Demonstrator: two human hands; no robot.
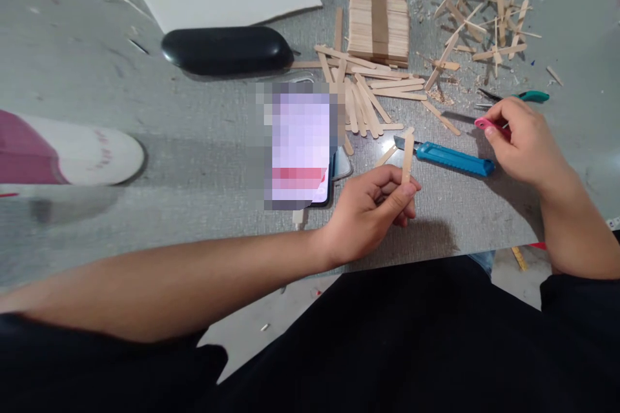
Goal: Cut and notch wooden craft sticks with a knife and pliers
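Note:
My left hand (pixel 375 206) pinches a wooden popsicle stick (pixel 408 155) between thumb and fingers, holding it upright over the front of the table. To the right, my right hand (pixel 520 139) is closed on the pink handle of a nail file (pixel 458 117), its flat grey blade pointing left. The file and the held stick are apart. A blue utility knife (pixel 455 158) lies between the two hands, its blade tip just behind the stick. Beyond my right hand are green-handled pliers (pixel 533 96), partly covered by it.
Loose popsicle sticks (pixel 363 103) lie before a banded stick bundle (pixel 361 26). Joined stick pieces (pixel 484 19) spread at back right. A lit phone (pixel 300 142), partly pixelated, sits left of my left hand, a black case (pixel 227 50) behind it. A white-and-purple bottle-like object (pixel 97 151) lies far left.

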